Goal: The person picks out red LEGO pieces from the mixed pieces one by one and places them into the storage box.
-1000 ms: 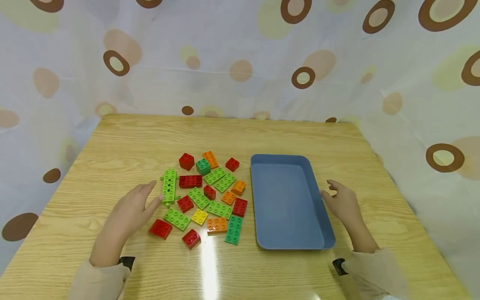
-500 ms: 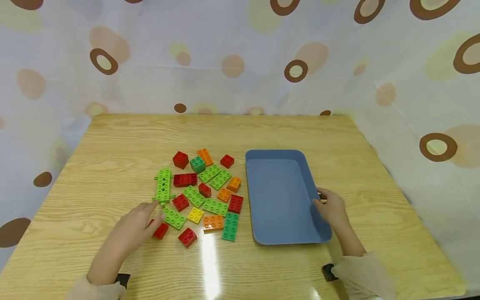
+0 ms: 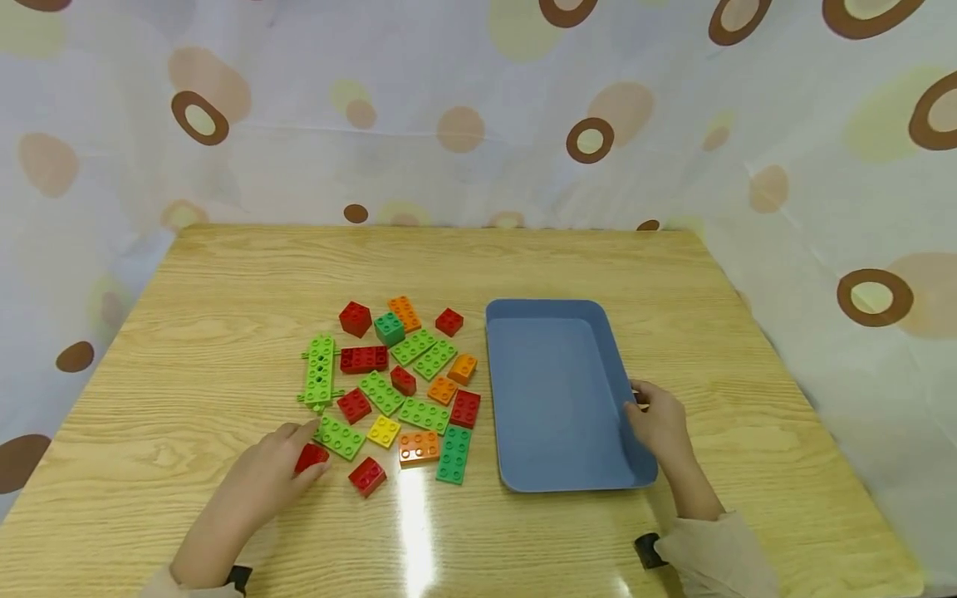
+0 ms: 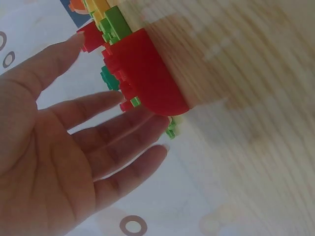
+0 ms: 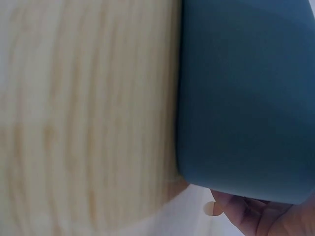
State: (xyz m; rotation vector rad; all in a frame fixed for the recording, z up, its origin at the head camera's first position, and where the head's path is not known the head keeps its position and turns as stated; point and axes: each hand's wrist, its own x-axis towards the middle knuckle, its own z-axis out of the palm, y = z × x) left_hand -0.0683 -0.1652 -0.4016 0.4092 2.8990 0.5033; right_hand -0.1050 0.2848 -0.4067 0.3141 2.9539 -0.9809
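My left hand (image 3: 262, 477) is spread around a red brick with a rounded side (image 4: 150, 76) at the near left of the brick group. In the left wrist view its thumb stands apart from the stretched fingers, with the brick just beyond the fingertips. My right hand (image 3: 661, 423) holds the right wall of a blue-grey tray (image 3: 571, 486), thumb over the rim and fingers outside. The right wrist view shows the tray's outer wall, with those fingers partly hidden behind it. Nothing lies in the tray.
Several loose bricks lie left of the tray, among them a light green brick (image 3: 340, 438), a yellow brick (image 3: 385, 431) and a red brick (image 3: 367, 477). A light green wheel base (image 3: 320, 371) lies at the group's left. A patterned cloth (image 3: 463, 183) hangs behind the table (image 3: 568, 548).
My left hand has moved from beside the green wheel base nearer to me, around the red brick. My right hand has closed on the tray's right wall. The head view has shifted slightly.
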